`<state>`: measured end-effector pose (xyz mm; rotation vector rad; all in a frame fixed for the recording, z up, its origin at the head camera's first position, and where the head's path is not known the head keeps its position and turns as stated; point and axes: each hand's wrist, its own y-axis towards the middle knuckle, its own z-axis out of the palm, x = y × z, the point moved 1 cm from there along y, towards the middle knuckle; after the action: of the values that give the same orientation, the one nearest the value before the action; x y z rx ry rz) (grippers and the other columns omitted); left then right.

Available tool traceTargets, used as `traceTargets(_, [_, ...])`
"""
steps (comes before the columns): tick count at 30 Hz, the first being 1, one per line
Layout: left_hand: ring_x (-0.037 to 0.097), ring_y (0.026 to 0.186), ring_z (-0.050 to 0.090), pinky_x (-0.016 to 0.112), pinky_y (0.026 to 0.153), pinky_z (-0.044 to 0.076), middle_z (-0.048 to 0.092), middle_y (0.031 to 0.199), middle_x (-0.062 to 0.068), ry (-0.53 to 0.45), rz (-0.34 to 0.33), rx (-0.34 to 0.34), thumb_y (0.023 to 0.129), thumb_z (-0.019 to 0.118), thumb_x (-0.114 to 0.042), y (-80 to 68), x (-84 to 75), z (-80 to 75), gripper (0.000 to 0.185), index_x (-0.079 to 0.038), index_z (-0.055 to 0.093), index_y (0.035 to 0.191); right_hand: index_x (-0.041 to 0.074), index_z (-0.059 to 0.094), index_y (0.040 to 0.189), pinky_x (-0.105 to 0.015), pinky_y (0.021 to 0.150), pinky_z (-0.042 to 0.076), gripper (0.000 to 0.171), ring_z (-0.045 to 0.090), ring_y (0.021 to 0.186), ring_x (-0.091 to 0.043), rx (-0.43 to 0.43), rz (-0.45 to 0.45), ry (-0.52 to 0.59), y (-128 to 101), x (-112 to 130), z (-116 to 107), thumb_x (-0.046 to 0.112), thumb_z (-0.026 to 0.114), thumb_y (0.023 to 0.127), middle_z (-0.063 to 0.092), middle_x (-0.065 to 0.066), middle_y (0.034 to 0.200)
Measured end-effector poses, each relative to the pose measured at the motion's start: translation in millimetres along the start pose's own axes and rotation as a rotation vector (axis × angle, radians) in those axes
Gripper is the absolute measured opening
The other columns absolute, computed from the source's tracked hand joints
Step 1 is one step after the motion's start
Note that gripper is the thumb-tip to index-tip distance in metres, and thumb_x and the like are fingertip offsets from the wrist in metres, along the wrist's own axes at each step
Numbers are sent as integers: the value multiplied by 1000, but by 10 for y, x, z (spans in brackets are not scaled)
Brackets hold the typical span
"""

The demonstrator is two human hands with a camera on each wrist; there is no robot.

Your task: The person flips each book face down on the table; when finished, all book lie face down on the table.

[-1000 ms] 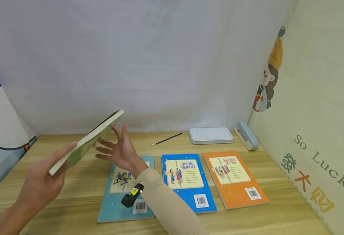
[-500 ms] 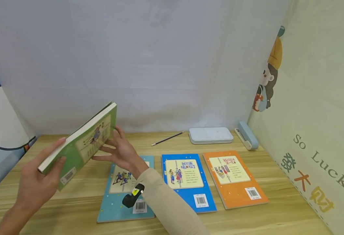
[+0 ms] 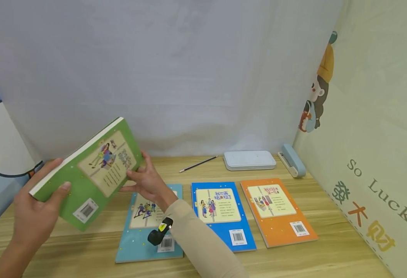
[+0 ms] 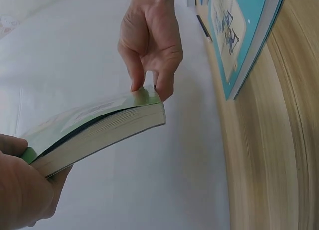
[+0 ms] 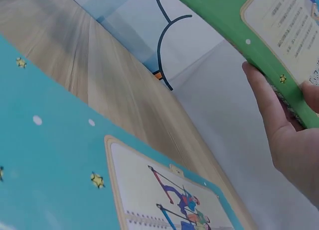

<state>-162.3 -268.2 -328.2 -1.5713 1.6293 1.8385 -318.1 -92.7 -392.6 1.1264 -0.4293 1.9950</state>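
Together our two hands hold the green book (image 3: 92,172) up in the air above the left part of the wooden desk (image 3: 335,247), tilted so that its back cover with the barcode faces us. Our left hand (image 3: 33,210) grips the book's lower left end, thumb curled over the cover and fingers behind it; in the left wrist view the page edges show as a pale block running out from that hand (image 4: 22,190). Our right hand (image 3: 149,181) pinches the book's far right corner between fingertips and thumb, which the left wrist view shows plainly at the corner (image 4: 149,46). In the right wrist view the green cover (image 5: 259,41) fills the upper right, with our right hand's fingers (image 5: 279,125) curled against its edge.

Below the raised book three more books lie flat in a row, backs up: the teal book (image 3: 144,227) directly under our right forearm, the blue book (image 3: 220,216) just beside it, and the orange book (image 3: 280,210) next along to the right, each apart from its neighbour by a narrow strip of wood. A black wrist camera (image 3: 159,231) sits on our beige sleeve over the teal book. Further back on the desk lie a pencil (image 3: 198,164), a pale flat case (image 3: 249,160) and a light blue stapler (image 3: 292,160) near the right wall
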Motion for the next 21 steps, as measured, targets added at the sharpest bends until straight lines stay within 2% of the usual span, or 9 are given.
traceTargets(3, [-9,89,64,8,67,54,56,134,-16,4,-53,21,89,60,17,3,40,-19,61,-7,53,144,43,37,142,-65,95,49,68,62,122,-36,-33,-3,-25,2,-20,-32,-6,50,98,60,-18,137])
traceTargets(7, [-11,84,62,8,63,53,55,133,-20,62,-42,67,90,63,11,18,132,-63,63,-16,52,146,41,40,140,-64,92,52,65,60,124,-41,-74,-1,-57,-2,-43,-68,-7,51,97,59,-19,139])
traceTargets(9, [-11,84,62,8,63,53,51,138,-20,26,-31,108,91,63,10,40,181,-95,64,-17,51,147,39,41,139,-63,90,52,63,61,123,-42,-85,-2,-78,-8,-40,-85,-7,52,97,60,-20,138])
traceTargets(10, [-10,80,63,9,58,52,56,134,-20,-8,-30,131,91,62,10,55,203,-115,65,-18,49,148,38,42,138,-63,89,53,62,61,122,-43,-89,-2,-88,-12,-33,-93,-7,52,97,61,-20,137])
traceTargets(14, [2,78,72,16,57,56,71,119,-11,-385,-46,303,96,48,15,144,307,-205,68,-16,37,155,36,44,137,-61,83,56,62,63,118,-44,-101,1,-135,-35,11,-130,-9,53,95,64,-19,132])
traceTargets(16, [7,75,74,21,54,57,76,105,-8,-471,-79,389,98,43,14,196,348,-266,68,-18,31,158,37,44,136,-60,81,57,64,64,116,-45,-101,11,-155,-45,38,-149,-10,53,94,65,-19,130])
traceTargets(18, [3,84,73,23,60,59,70,116,-18,-337,-85,464,100,43,9,243,375,-323,69,-22,25,160,38,44,137,-58,78,58,66,64,114,-44,-85,24,-177,-51,63,-167,-10,54,93,66,-18,127])
traceTargets(21, [-3,87,70,27,58,59,51,124,-34,-5,-90,562,102,52,-2,294,385,-376,71,-28,21,160,39,45,136,-54,73,60,66,69,104,-38,-49,45,-203,-48,84,-191,-11,52,93,66,-17,123])
